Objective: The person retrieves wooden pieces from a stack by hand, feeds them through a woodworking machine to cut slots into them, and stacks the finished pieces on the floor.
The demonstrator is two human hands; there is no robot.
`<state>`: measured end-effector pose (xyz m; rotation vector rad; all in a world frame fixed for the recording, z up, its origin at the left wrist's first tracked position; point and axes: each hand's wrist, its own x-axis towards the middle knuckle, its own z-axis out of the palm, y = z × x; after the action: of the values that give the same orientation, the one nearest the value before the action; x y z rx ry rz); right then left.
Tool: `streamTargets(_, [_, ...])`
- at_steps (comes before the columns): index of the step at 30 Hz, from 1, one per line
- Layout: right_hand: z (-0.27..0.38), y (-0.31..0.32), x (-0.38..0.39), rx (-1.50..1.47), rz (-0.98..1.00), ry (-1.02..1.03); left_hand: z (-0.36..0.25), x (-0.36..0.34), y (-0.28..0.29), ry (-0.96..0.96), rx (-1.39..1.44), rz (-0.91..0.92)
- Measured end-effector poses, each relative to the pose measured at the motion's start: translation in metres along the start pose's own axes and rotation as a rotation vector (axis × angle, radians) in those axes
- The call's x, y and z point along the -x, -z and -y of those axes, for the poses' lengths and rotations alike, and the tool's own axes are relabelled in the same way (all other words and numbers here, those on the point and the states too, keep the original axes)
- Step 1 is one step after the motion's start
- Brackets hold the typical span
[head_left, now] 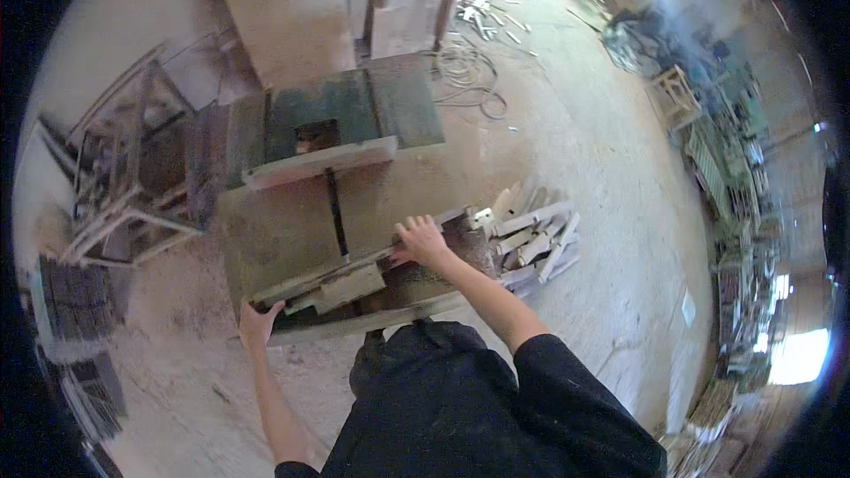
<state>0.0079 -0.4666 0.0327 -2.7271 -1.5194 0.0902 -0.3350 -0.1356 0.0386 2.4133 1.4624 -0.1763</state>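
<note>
I stand at a dusty table saw (292, 230) with a long wooden plank (354, 270) lying along its near side. My left hand (258, 323) grips the plank's left end at the table's near corner. My right hand (423, 241) presses down on the plank's right end, fingers curled over it. A smaller wood block (350, 285) lies against the plank between my hands. The dark saw slot (336, 212) runs away from me across the table.
A pile of short pale wood offcuts (531, 235) lies on the floor right of the saw. A green machine (336, 119) stands behind the table. Metal frames (124, 177) stand at left, coiled cable (469, 71) lies farther back, and cluttered shelves (735, 177) line the right wall.
</note>
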Motion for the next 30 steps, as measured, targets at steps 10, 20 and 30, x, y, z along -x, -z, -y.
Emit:
streamTargets(10, [-0.02, -0.014, 0.017, -0.197, -0.181, -0.017, -0.046, 0.013, 0.02, -0.031, -0.042, 0.096])
streamTargets(20, [-0.02, -0.021, 0.014, -0.202, -0.243, -0.012, -0.034, 0.006, 0.015, 0.045, 0.018, 0.169])
streamTargets(30, [-0.028, -0.036, 0.019, -0.214, -0.461, 0.011, -0.023, -0.014, 0.001, 0.0, -0.033, 0.152])
